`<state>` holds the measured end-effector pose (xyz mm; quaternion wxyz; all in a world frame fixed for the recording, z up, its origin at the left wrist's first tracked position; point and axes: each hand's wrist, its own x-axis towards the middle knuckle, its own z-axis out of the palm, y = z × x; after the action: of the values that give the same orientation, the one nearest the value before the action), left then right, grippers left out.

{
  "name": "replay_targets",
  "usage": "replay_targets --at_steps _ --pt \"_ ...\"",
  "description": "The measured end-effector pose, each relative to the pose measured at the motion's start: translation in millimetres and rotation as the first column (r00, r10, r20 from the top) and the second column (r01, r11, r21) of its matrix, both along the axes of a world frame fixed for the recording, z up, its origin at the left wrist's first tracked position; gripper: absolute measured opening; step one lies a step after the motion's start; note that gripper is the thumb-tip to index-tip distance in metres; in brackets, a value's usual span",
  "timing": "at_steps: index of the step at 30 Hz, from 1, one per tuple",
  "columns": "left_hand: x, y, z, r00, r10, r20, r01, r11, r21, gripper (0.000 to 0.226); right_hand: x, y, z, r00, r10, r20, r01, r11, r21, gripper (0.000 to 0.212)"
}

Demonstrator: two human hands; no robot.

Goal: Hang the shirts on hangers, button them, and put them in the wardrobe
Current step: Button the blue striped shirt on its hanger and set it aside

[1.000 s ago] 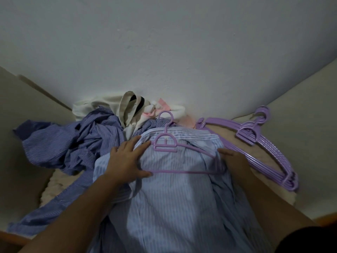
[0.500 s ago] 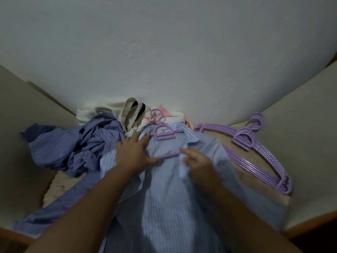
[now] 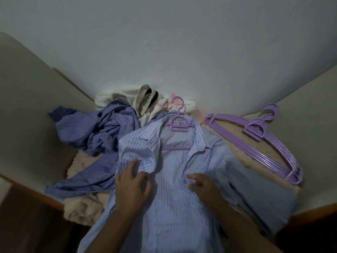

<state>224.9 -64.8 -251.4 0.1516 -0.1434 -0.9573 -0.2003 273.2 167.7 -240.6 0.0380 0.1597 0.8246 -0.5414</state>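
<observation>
The pale blue striped cotton shirt point(image 3: 175, 179) lies mid-frame on a purple plastic hanger point(image 3: 177, 125), front open. Left hand point(image 3: 132, 185) and right hand point(image 3: 204, 185) rest open-fingered on its plackets. Soft, light, floppy cloth; best pinched at the placket edges.

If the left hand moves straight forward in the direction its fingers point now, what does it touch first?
Probably the folded-back left front panel of the light blue striped shirt, which the left hand already touches at the fingertips; beyond lies its collar and the purple hanger. Depth is uncertain.

Dim, soft, edge-warped wide-angle view
</observation>
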Motion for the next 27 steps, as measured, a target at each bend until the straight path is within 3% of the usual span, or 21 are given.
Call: replay_targets --at_steps 4,7,10,14,19,21,24,25,27 --pt "12 20 14 1.000 -0.022 0.007 0.023 0.999 -0.037 0.035 7 -10 1 0.998 0.014 0.068 -0.009 0.998 -0.066 0.045" --pt "24 42 19 1.000 -0.008 0.019 0.008 1.000 -0.023 0.028 15 -17 -3 0.993 -0.021 0.115 0.043 0.980 -0.196 0.047" --pt "31 44 9 0.986 0.132 0.102 -0.121 0.987 -0.105 0.012 24 -19 -8 0.981 -0.063 0.182 0.120 0.938 -0.326 0.042" --pt "29 25 0 0.967 0.232 0.108 -0.214 0.964 -0.155 0.025 29 -19 -3 0.984 -0.074 0.164 0.134 0.910 -0.393 0.041" --pt "48 56 26 0.999 0.037 -0.011 -0.035 0.988 0.153 0.033 28 -27 -2 0.990 -0.105 0.092 0.135 0.886 -0.444 0.040" --pt "56 76 24 0.992 -0.073 0.101 0.052 0.980 0.191 0.037 29 -28 -4 0.988 -0.134 0.080 0.156 0.866 -0.474 0.038" --pt "48 82 0 0.906 -0.099 0.412 0.032 0.986 0.166 0.037 27 -27 -8 0.972 -0.207 0.107 0.232 0.827 -0.512 0.037" --pt "45 80 -3 0.890 -0.070 0.451 -0.005 0.987 0.164 0.034 24 -25 -8 0.965 -0.234 0.117 0.260 0.804 -0.534 0.038" --pt "40 80 -1 0.922 -0.025 0.387 -0.067 0.973 0.221 0.027 14 -22 -9 0.949 -0.285 0.136 0.309 0.740 -0.598 0.041"
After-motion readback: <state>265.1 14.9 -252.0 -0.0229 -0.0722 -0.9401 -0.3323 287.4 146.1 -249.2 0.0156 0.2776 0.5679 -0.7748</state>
